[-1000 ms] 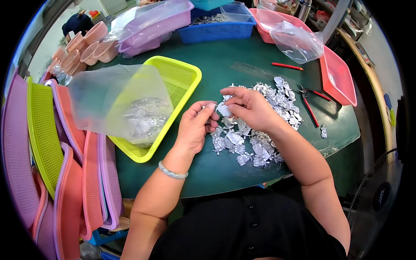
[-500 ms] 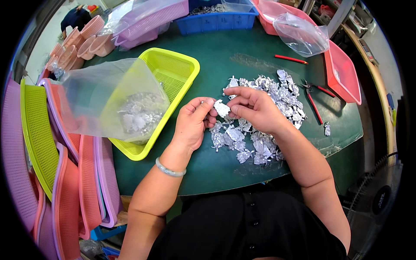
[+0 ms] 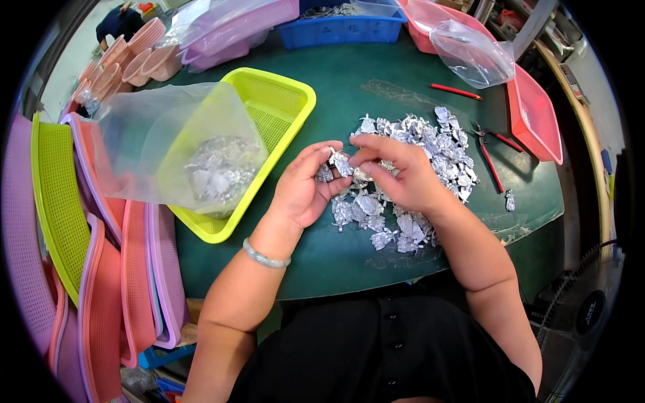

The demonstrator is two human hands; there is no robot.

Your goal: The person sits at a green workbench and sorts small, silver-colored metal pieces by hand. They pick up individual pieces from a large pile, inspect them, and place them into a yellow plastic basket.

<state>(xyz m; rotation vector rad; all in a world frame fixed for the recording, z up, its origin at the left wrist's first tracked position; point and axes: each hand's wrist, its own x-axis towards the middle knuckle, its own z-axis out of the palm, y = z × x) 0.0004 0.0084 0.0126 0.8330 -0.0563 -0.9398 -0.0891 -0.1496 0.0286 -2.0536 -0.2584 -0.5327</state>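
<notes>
My left hand [image 3: 302, 185] is closed around small silver metal pieces, palm turned partly up. One leaf-shaped silver piece [image 3: 341, 164] stands out at its fingertips, and another shows against the fingers. Just right of it, my right hand [image 3: 406, 176] has its fingers bent and drawn together beside that piece; what sits between their tips is too small to make out. Beneath and beyond both hands, a loose pile of similar silver pieces [image 3: 443, 158] spreads over the green table [image 3: 322, 275].
A lime-green basket [image 3: 285, 91] at left bears a clear plastic bag [image 3: 161, 134] with silver pieces inside. Red-handled pliers [image 3: 490, 164], a red pen [image 3: 457, 91] and a pink tray [image 3: 534, 117] lie at right. A blue bin [image 3: 342, 32] stands at the back; stacked baskets [image 3: 101, 289] fill the left.
The silver piece in my left fingertips has been turned, and more pieces show in that hand. My right fingers have come lower and closer together beside it. The view has shifted slightly.
</notes>
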